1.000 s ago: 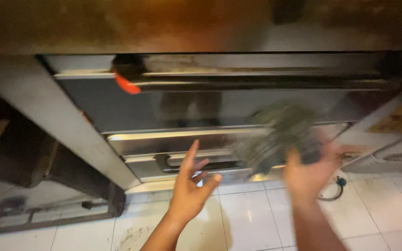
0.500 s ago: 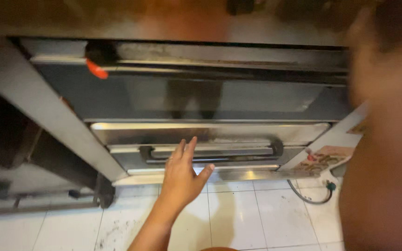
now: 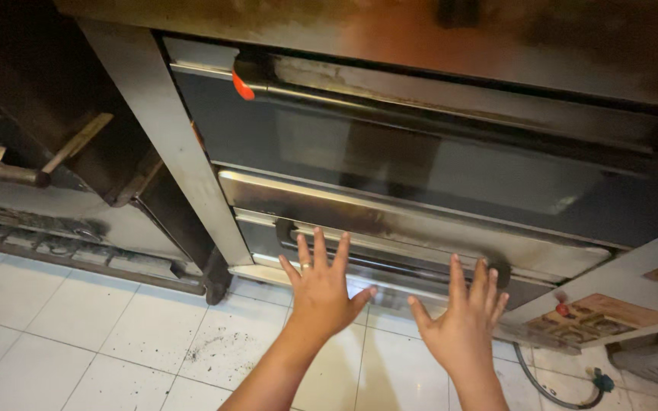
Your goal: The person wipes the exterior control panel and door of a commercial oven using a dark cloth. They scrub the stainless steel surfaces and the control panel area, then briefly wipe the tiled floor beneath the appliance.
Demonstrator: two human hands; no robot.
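A large steel deck oven (image 3: 390,205) fills the view, with a dark glass upper door (image 3: 420,152) and a lower door (image 3: 390,259) near the floor. My left hand (image 3: 321,289) is spread open, fingers up, just in front of the lower door's dark bar handle (image 3: 375,259); a ring sits on one finger. My right hand (image 3: 462,323) is spread the same way a little to the right and lower. Neither hand holds anything. Whether the fingertips touch the door is unclear. A red-tipped handle (image 3: 244,85) sits at the upper door's left end.
White floor tiles (image 3: 116,335) with dark crumbs lie below. To the left is a dark metal rack (image 3: 62,152) with a wooden-handled tool (image 3: 78,143). At the right stand a control panel (image 3: 603,316) and a cable (image 3: 565,388) on the floor.
The right hand, earlier raised and blurred close to the camera, has dropped down beside the left hand. The view has shifted slightly; the left hand stays in front of the lower door.
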